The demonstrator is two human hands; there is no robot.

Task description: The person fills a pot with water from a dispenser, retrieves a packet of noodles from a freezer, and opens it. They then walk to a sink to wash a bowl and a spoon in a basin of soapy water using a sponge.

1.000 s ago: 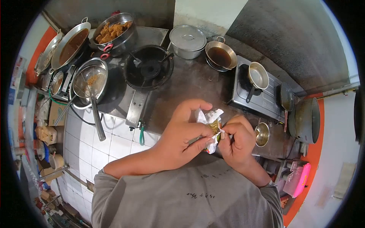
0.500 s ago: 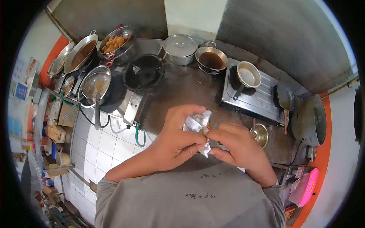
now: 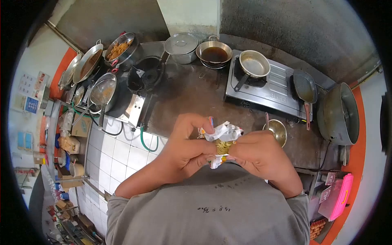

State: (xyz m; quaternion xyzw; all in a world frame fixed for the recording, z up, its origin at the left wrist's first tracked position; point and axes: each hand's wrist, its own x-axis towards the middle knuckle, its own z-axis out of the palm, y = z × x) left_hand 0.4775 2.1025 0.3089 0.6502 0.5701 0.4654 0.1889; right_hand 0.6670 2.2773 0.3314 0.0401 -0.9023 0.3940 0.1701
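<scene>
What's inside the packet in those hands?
Wavy yellowish noodles show through the opening in the packet. The rest of the inside is covered by the packet itself, the left hand and the right hand.

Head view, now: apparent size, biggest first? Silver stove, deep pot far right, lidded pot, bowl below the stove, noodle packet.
1. Silver stove
2. Deep pot
3. Lidded pot
4. Bowl
Noodle packet: unsure; left hand and right hand cover part, and it's nearer the camera.
</scene>
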